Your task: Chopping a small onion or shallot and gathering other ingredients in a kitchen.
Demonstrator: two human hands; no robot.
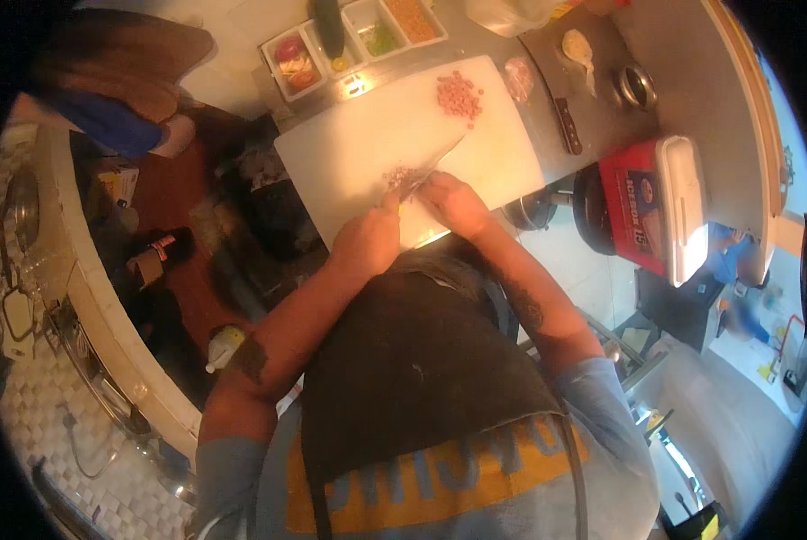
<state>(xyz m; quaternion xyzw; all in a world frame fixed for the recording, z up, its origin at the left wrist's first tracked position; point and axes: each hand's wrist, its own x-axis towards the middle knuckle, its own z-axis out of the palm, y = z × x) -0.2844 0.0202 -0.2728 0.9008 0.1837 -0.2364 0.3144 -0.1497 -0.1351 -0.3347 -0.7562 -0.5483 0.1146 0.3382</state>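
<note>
My left hand (368,239) is closed round the handle end of a kitchen knife. Its blade (444,154) slants away to the upper right, over a white cutting board (349,152). Beside the blade, my right hand (459,206) has its fingers bent down towards the board; whether they pinch something is hidden. A small heap of finely chopped pinkish food (398,177) lies by the blade and my fingers. Farther up the board is a larger pile of diced pink meat (459,96).
White food containers (303,88) stand behind the board. A second knife with a brown handle (567,127), a metal bowl (636,86) and a bagged pink item (519,79) lie to the right. A red cooler (636,209) stands nearby. A blue-sleeved person (117,125) is at upper left.
</note>
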